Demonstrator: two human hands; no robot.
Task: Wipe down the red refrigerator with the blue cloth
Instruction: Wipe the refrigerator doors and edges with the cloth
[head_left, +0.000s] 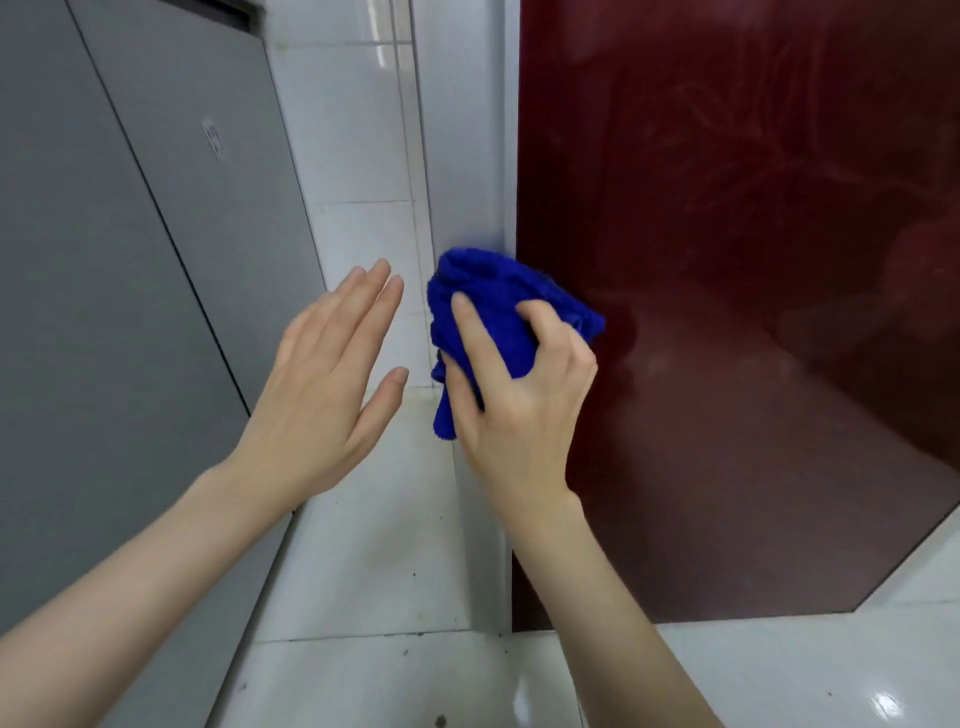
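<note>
Our right hand (519, 405) grips the bunched blue cloth (498, 317), pressing it against the left edge of the red refrigerator (727, 312) door. Our left hand (322, 384) hovers beside it, fingers spread flat, holding nothing.

The right hand (519, 395) hides part of the blue cloth (498, 301); the red refrigerator (753, 260) runs off-frame.

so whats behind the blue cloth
The blue cloth, bunched in the right hand, covers the red refrigerator's left front edge and its pale side panel. The surface directly beneath is hidden.
</note>
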